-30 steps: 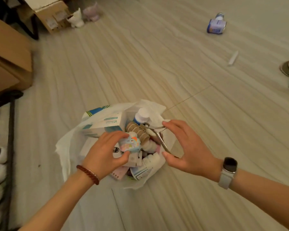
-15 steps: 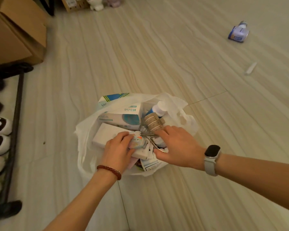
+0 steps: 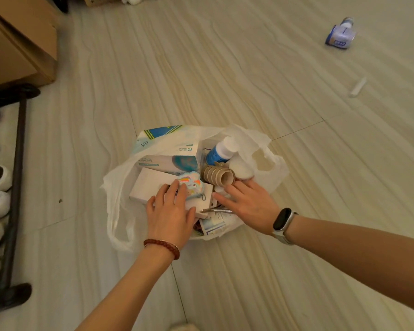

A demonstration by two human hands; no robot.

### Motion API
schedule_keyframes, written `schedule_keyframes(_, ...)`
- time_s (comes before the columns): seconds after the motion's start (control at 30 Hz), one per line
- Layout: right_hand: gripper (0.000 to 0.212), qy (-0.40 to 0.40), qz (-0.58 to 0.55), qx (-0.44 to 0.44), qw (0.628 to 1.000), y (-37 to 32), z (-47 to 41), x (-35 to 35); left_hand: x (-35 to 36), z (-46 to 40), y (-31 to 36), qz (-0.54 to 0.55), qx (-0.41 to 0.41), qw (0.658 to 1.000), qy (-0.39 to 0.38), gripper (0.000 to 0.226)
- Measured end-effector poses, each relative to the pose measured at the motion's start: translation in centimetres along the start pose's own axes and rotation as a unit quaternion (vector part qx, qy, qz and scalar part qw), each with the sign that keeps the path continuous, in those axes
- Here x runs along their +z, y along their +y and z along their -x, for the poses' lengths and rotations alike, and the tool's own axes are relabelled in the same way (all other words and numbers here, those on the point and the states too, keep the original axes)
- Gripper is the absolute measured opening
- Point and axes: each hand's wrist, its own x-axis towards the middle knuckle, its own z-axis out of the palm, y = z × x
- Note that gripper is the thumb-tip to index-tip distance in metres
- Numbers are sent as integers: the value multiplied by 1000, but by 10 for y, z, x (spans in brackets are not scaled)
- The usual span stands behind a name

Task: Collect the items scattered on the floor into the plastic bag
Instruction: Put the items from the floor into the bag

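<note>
Left hand (image 3: 170, 215) and right hand (image 3: 246, 203) — both open, flat, empty — rest over the plastic bag (image 3: 120, 187).

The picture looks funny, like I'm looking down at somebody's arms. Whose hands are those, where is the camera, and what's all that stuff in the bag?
The camera sits on a person's head and looks down, so you see what they see: their own two arms. There is only this one view. The left hand, with a bead bracelet, lies flat and open on a white box inside the bag. The right hand, with a watch, rests open on the pile too. Neither hand seems to be gripping anything. The bag is a thin white plastic one standing on the floor, packed with boxes, a blue bottle, a cardboard roll, a rainbow toy and small metal scissors. Out on the floor, a purple bottle and a small white stick still wait to be picked up.
</note>
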Motion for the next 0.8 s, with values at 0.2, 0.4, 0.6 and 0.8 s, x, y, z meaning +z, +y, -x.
schedule_keyframes(0.2, 28, 31, -26, -117, 992, 2, 17, 15, 6, 0, 0, 20, -11, 1000, -6, 51)
schedule_keyframes(0.4, 34, 28, -42, -28, 998, 18, 2, 17, 10, 0, 1, 16, -13, 1000, 12, 56)
schedule_keyframes(0.6, 21, -30, -131, -32, 990, 1, 8, 23, 17, 3, 4, 9, -21, 1000, 7, 60)
schedule_keyframes(0.8, 22, 7, -189, -9, 982, 3, -1, 18, 18, 4, 2, 54, -33, 998, 8, 63)
